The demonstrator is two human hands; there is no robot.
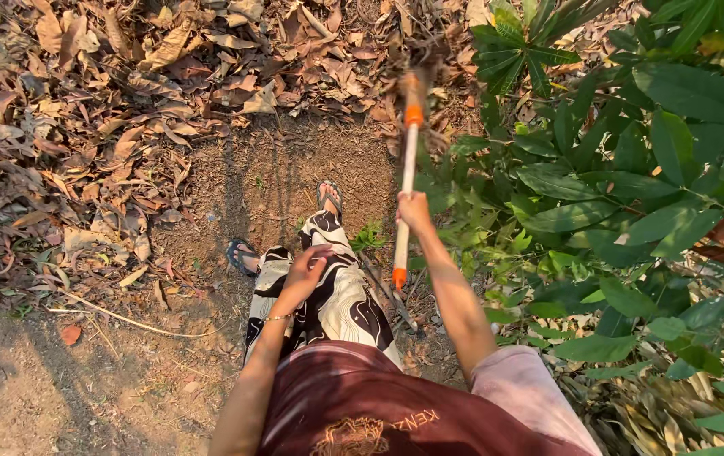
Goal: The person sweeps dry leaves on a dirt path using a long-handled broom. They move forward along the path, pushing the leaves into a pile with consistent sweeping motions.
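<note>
Outdoors, the person stands on a patch of bare dirt (125,371) and holds a long-handled rake (405,198) in the right hand (413,211); the fingers are wrapped closed around the pale shaft about midway, between the upper orange band near the head and the lower orange band near the butt; the rake head (415,89) is blurred and sits at the edge of the dry brown leaves (125,101), just beside the green shrub (615,169); the left hand (307,270) lies on the thigh over the black-and-white patterned trousers (337,304), fingers loosely curled and holding nothing, with a thin bracelet at the wrist; two sandalled feet (328,196) are planted on the swept ground. To rake well from this stance, a one-handed hold midway along the shaft probably gives little leverage; bringing the free hand onto the shaft near the lower band would likely steady the stroke; the head is best kept low and flat so that the tines catch leaves and not soil; short pulls toward the feet seem wiser than long sweeps, since the shrub's branches crowd the right side and could snag the head; the twig (125,319) lying across the dirt is well apart from the rake and out of its path; how the tines meet the ground cannot be told through the blur.
</note>
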